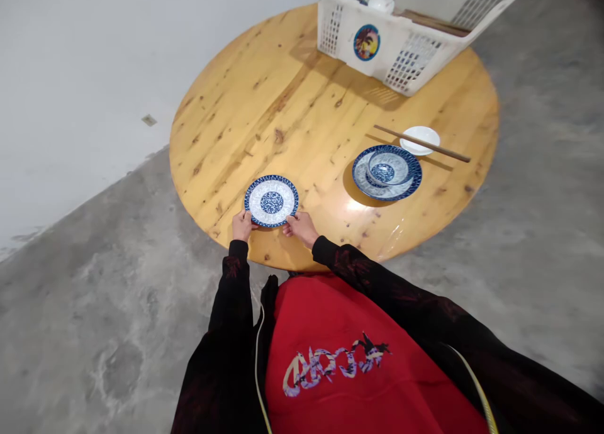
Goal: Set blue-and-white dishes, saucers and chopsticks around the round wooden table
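As the head view looks down on a round wooden bench (221,138), a blue-and-white plate (272,201) shows face up at the near side. The left hand (242,226) has its fingers clamped on the plate's near left rim, and the right hand (302,227) has its own clamped on the near right rim (whether the plate is raised off the wood, I cannot tell). To the right of the plate, well apart from it, is a larger dish (406,190) with a bowl (400,168) in it. Farther right and beyond the plate, chopsticks (443,150) lie across a white saucer (419,133). Well beyond the plate, also to its right, stands a white basket (340,41) holding a white piece (381,3) and brown sticks (436,22).
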Motion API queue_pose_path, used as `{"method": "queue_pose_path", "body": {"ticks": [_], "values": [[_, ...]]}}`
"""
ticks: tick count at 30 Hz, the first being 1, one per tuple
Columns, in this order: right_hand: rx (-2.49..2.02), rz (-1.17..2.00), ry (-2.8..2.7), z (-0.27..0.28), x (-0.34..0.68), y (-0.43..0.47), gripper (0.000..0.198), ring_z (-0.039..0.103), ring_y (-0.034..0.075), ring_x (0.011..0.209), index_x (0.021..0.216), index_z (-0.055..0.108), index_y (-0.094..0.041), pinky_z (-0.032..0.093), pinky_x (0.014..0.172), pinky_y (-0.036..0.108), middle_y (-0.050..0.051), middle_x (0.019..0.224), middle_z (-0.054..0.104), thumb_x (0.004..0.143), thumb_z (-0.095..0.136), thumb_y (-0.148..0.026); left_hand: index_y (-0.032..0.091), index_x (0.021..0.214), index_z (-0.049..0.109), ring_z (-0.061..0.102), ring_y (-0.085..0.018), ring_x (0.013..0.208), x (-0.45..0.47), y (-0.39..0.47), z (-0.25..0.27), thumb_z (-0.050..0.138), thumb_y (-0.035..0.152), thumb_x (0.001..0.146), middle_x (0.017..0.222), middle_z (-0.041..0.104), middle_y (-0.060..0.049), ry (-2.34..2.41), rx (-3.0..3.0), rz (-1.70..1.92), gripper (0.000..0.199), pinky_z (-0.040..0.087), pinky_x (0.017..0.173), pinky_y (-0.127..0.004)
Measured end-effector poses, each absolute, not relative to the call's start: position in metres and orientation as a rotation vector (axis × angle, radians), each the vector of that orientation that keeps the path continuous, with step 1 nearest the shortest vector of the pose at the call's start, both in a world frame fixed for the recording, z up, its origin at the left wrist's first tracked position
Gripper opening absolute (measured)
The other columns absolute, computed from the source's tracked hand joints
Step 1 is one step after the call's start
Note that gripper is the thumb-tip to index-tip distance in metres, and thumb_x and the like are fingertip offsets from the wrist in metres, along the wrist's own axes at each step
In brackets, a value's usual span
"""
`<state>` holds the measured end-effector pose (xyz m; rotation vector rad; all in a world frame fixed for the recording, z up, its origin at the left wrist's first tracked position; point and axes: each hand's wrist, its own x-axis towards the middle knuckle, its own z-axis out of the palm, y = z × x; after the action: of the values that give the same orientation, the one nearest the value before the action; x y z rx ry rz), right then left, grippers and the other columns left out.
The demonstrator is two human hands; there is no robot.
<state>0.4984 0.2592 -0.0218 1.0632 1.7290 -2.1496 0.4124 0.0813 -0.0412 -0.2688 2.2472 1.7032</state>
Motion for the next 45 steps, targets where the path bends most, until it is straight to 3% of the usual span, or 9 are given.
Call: {"method": "queue_pose_path", "body": {"ticks": [12,26,34,45], "values": [[1.07,-2.139,1.736,-0.027,0.494,0.253,0.02,0.061,0.012,0.044,0.076,0.051,-0.019,0.05,0.039,0.017,-0.001,0.053,0.063,0.092,0.056,-0.008,0.018,0.063,0.05,0.055,-0.008,0.046,0.408,0.076,-0.042,0.059,0.026,0.084,0.055,0.046,0.005,2.232,-0.271,1.709,0.024,0.054,0.048,-0.018],[1.044,-2.118,1.743,-0.022,0.492,0.251,0.022,0.062,0.015,0.046,0.072,0.053,-0.019,0.051,0.041,0.021,0.003,0.055,0.065,0.09,0.057,-0.008,0.019,0.061,0.048,0.055,-0.009,0.046,0.405,0.075,-0.039,0.059,0.027,0.084,0.052,0.047,0.005,2.291,-0.279,1.662,0.026,0.054,0.049,-0.019],[1.043,-2.13,1.736,-0.015,0.496,0.248,0.023,0.06,0.014,0.043,0.071,0.051,-0.019,0.05,0.039,0.021,0.003,0.053,0.064,0.09,0.055,-0.007,0.018,0.062,0.052,0.057,-0.014,0.046,0.407,0.074,-0.037,0.053,0.023,0.085,0.053,0.049,0.004,2.312,-0.269,1.651,0.023,0.054,0.048,-0.026],[1.037,-2.078,1.754,-0.022,0.495,0.251,0.024,0.061,0.014,0.044,0.072,0.052,-0.019,0.05,0.04,0.02,0.002,0.052,0.064,0.093,0.054,-0.008,0.02,0.062,0.048,0.054,-0.01,0.046,0.408,0.074,-0.043,0.06,0.029,0.081,0.051,0.047,0.005,2.277,-0.291,1.689,0.024,0.051,0.047,-0.019]]}}
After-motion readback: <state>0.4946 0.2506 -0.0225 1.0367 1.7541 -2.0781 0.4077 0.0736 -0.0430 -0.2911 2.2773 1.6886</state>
